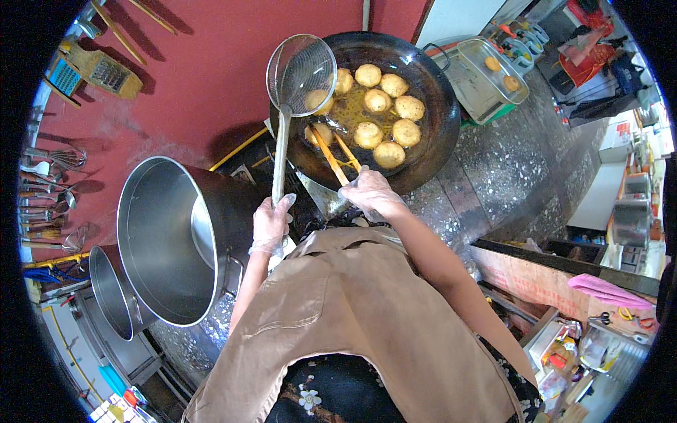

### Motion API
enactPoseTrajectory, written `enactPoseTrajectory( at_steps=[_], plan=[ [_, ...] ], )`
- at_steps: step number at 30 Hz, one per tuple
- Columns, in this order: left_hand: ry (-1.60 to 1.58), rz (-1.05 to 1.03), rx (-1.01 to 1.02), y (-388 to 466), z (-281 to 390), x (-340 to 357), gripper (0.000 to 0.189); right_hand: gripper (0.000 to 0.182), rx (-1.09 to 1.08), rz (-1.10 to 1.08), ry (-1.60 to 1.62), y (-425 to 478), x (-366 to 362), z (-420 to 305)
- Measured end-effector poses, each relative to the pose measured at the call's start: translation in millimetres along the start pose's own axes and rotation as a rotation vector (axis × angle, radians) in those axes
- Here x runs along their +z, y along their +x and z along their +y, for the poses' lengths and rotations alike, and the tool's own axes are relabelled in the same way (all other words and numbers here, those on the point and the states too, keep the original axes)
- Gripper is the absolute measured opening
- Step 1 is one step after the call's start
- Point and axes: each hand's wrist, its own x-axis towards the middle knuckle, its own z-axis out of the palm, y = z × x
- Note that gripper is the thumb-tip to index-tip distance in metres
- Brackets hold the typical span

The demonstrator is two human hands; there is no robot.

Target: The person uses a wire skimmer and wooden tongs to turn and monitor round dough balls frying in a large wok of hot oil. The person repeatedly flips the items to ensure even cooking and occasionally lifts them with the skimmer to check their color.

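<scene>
My left hand, in a clear plastic glove, grips the metal handle of a round wire-mesh skimmer. Its mesh bowl is over the left rim of a large dark wok and partly covers one fried ball. My right hand, gloved too, holds wooden tongs whose tips reach down into the wok. One tong tip lies over a golden fried ball at the left; whether the tongs pinch it I cannot tell. Several more golden fried balls sit in the bubbling oil.
Right of the wok, a clear plastic tray holds two golden pieces. A tall steel stockpot stands at my left, with a smaller pot beside it. Graters and a whisk hang on the red wall.
</scene>
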Motion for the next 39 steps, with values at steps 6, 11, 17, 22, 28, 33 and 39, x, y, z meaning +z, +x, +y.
enactPoseTrajectory(
  at_steps=[6,11,17,22,28,33,39],
  plan=[
    [-0.085,0.016,0.081,18,-31,20,0.027,0.066,0.012,-0.078,-0.071,-18,-2,4],
    [-0.149,0.005,0.073,24,-42,40,0.032,0.074,0.0,-0.085,-0.104,-50,-9,36],
    [-0.104,0.019,0.088,21,-69,54,0.037,0.072,0.147,-0.101,-0.197,-92,-49,48],
    [-0.299,0.003,0.021,18,-79,70,0.026,0.076,0.207,-0.113,-0.26,-109,-70,46],
    [-0.526,-0.059,-0.111,16,-72,85,0.022,0.076,0.173,-0.18,-0.214,-97,-56,27],
    [-0.509,-0.003,-0.088,26,-82,92,0.027,0.075,0.063,-0.096,-0.175,-56,-17,26],
    [-0.458,-0.019,-0.117,28,-84,91,0.033,0.056,0.031,-0.012,-0.026,-25,-2,-12]
  ],
)
